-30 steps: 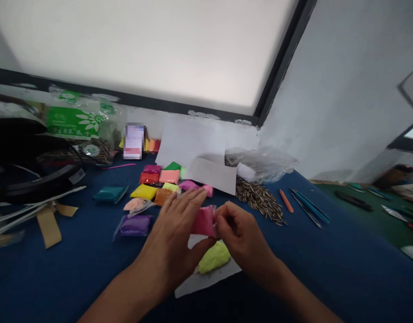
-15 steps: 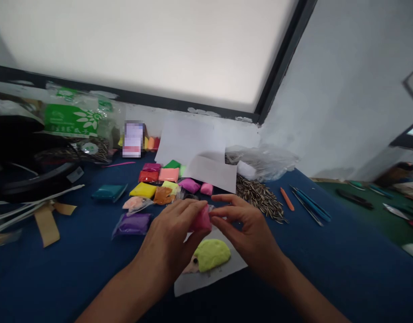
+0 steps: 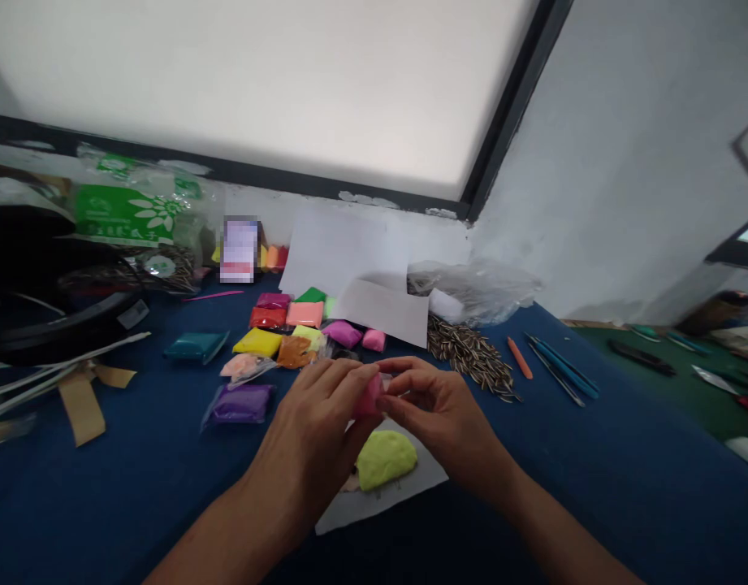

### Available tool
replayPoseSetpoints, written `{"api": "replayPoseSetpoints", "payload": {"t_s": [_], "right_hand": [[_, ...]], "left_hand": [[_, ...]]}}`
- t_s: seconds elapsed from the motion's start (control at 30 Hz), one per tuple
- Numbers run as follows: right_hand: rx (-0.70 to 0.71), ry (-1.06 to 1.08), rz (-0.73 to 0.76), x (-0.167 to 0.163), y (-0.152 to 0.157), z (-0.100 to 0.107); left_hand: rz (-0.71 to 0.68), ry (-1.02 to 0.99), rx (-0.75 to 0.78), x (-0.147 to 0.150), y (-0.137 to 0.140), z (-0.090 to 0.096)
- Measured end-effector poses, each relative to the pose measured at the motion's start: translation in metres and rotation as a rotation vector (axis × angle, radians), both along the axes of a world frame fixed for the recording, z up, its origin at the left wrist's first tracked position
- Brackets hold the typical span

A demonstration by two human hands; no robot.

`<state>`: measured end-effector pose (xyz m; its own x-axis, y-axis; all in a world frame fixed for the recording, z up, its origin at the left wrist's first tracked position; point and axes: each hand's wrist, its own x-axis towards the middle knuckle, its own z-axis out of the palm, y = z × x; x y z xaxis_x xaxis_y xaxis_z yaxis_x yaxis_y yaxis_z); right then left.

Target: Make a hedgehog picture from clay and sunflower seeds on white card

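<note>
Between thumb and fingers, my left hand grips a small pink clay packet. My right hand has thumb and fingertips pinched together at the packet's right end, where a bit of clear wrapper shows. Below the hands, a yellow-green clay shape lies on a white paper sheet. A pale piece of clay at its left end is mostly covered by my left thumb.
Clay packets in several colours, such as purple, yellow and teal, lie behind and left. Sunflower seeds are heaped behind my right hand. An orange stick and blue tweezers lie right. A phone leans at the back.
My right fingers, which were more spread, have curled in and closed on the packet's right end. The left hand keeps its grip and now hides more of the pale clay.
</note>
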<state>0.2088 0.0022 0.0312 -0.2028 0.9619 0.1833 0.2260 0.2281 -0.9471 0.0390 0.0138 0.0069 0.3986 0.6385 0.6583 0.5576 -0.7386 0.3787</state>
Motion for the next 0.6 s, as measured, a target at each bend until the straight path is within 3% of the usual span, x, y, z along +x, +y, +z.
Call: {"api": "replayPoseSetpoints", "payload": {"t_s": [0.23,0.43,0.6], "right_hand": [[0.180,-0.170,-0.076,-0.0039,-0.0033,0.0017],[0.061,0.026,-0.041,0.0007,0.0019,0.0036],[0.050,0.062,-0.089,0.0047,0.0047,0.0079]], "left_hand": [[0.016,-0.035,-0.055,-0.0007,0.0000,-0.0013],[0.052,-0.038,-0.100,-0.0024,-0.0002,-0.0005],[0.091,-0.056,-0.161,-0.0036,-0.0013,0.0010]]}}
